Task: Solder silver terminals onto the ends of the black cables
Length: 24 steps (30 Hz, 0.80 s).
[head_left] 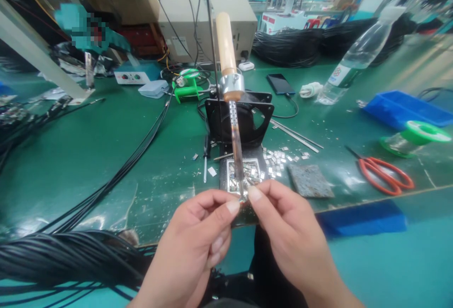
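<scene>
Both of my hands meet low in the centre of the head view, just below the tip of a mounted soldering iron point(227, 46) with a wooden handle. The fingers of my left hand point(201, 232) are pinched together, and so are those of my right hand point(286, 225). Something small and reddish lies between the fingertips, too small to make out. The iron's tip comes down almost to the fingertips. Behind them, a small tray point(229, 175) holds many tiny metallic pieces, with more pieces point(278, 160) scattered to its right.
A black fan frame point(265, 126) stands behind the tray. To the right are a grey block point(311, 180), red-handled scissors point(385, 175), a solder spool point(421, 133), a blue bin point(406, 109) and a bottle point(357, 57). Black cables point(71, 256) fill the lower left.
</scene>
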Motion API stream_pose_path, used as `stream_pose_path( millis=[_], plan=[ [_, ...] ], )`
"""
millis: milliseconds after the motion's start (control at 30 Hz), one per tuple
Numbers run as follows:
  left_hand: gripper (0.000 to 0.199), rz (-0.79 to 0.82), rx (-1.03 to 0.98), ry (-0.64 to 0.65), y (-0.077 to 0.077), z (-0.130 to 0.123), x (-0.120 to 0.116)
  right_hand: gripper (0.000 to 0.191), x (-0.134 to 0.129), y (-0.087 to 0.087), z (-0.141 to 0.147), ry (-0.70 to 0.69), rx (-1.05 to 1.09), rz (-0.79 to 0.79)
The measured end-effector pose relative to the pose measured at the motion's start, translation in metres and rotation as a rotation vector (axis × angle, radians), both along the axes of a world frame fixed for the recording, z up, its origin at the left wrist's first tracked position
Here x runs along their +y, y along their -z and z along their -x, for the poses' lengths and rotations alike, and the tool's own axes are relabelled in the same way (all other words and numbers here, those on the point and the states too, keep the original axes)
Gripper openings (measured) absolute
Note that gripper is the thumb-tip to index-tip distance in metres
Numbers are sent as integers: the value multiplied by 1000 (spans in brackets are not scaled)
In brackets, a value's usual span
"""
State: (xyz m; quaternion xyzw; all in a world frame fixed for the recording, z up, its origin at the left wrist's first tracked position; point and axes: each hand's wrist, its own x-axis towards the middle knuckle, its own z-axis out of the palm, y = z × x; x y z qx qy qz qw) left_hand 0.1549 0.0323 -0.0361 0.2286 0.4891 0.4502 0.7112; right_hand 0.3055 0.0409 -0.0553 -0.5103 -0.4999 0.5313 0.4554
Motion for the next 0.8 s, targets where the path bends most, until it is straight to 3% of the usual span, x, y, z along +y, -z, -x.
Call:
stream_pose_path(
  millis=[800],
  plan=[
    [27, -16, -53, 30, 5, 2, 1, 36, 0, 2, -1, -28, 3, 7]
  ],
)
